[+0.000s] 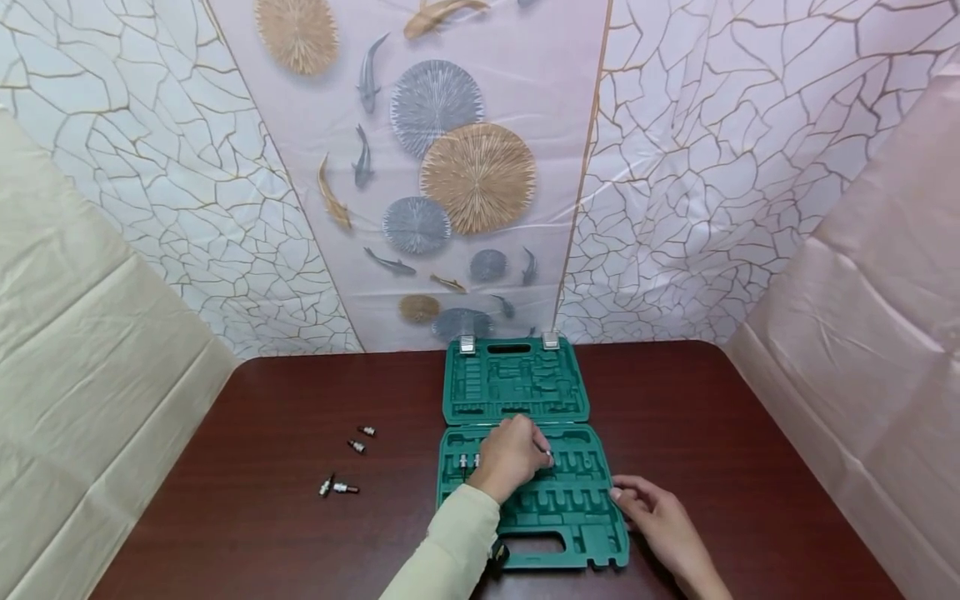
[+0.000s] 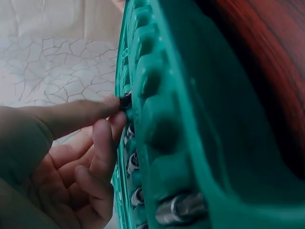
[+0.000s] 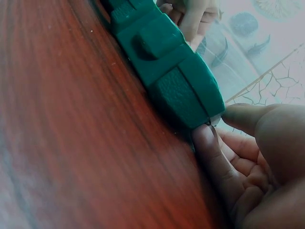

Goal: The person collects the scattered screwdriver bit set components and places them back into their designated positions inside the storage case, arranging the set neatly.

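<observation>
My left hand [image 1: 513, 454] reaches over the lower half of an open green tool case [image 1: 596, 542]. Between thumb and fingertips it pinches a small dark-ended socket bit [image 2: 126, 101] at one of the moulded slots; the fingers hide part of it. Silver socket bits [image 1: 462, 461] sit in slots to the left of that hand, and a larger one [image 2: 181, 209] lies closer in the left wrist view. At the case's right edge, my right hand [image 1: 663, 525] grips the rim, with a thumb [image 3: 206, 138] and finger at the corner in the right wrist view.
Several loose socket bits [image 1: 345, 488] lie on the dark red wooden table [image 1: 285, 542] left of the case. The case lid [image 1: 517, 379] lies folded back toward the patterned wall cloth [image 1: 480, 275], its two metal latches at the far edge. Pale cloth walls flank the table.
</observation>
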`<action>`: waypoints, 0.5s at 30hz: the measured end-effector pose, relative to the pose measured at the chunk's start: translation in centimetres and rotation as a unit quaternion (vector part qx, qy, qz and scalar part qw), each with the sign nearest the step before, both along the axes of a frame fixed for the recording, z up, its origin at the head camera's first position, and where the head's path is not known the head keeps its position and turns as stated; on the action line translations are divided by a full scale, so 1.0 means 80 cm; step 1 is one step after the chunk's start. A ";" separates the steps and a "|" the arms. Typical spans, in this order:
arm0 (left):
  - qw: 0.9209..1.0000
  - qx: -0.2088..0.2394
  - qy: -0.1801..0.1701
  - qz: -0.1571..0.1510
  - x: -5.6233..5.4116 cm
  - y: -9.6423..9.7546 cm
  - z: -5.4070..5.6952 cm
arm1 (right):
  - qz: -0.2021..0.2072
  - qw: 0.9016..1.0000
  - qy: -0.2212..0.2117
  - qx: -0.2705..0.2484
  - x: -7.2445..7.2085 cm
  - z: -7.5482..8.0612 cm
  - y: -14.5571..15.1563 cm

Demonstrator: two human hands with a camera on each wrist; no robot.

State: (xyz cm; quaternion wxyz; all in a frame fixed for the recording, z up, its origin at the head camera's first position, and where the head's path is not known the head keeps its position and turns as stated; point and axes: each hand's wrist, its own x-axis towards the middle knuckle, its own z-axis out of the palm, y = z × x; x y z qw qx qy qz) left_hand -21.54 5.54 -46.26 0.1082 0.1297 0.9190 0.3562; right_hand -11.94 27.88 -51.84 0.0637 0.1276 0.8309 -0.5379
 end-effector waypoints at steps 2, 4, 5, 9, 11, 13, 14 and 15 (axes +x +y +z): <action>1.000 -0.002 0.006 -0.006 -0.001 0.001 -0.001 | 0.000 1.000 -0.001 0.000 -0.001 0.000 0.000; 1.000 -0.004 0.009 -0.012 -0.002 0.003 -0.001 | 0.001 1.000 -0.003 0.001 -0.002 -0.001 0.000; 1.000 -0.002 0.009 -0.016 -0.002 0.004 -0.001 | 0.000 1.000 -0.005 0.002 -0.003 -0.001 0.001; 0.999 -0.007 0.022 -0.024 -0.001 0.005 -0.002 | -0.002 1.000 -0.014 0.000 -0.005 -0.002 0.001; 0.999 0.000 0.024 -0.027 0.000 0.005 -0.003 | -0.004 1.000 -0.018 0.000 -0.006 -0.003 0.001; 1.000 0.006 0.011 -0.022 -0.001 0.005 -0.004 | -0.004 1.000 -0.021 -0.001 -0.006 -0.003 0.001; 1.000 0.010 0.001 -0.018 -0.001 0.005 -0.004 | -0.005 1.000 -0.021 -0.001 -0.006 -0.003 0.001; 1.000 0.012 -0.008 -0.014 -0.002 0.005 -0.004 | -0.005 1.000 -0.022 -0.002 -0.006 -0.003 0.001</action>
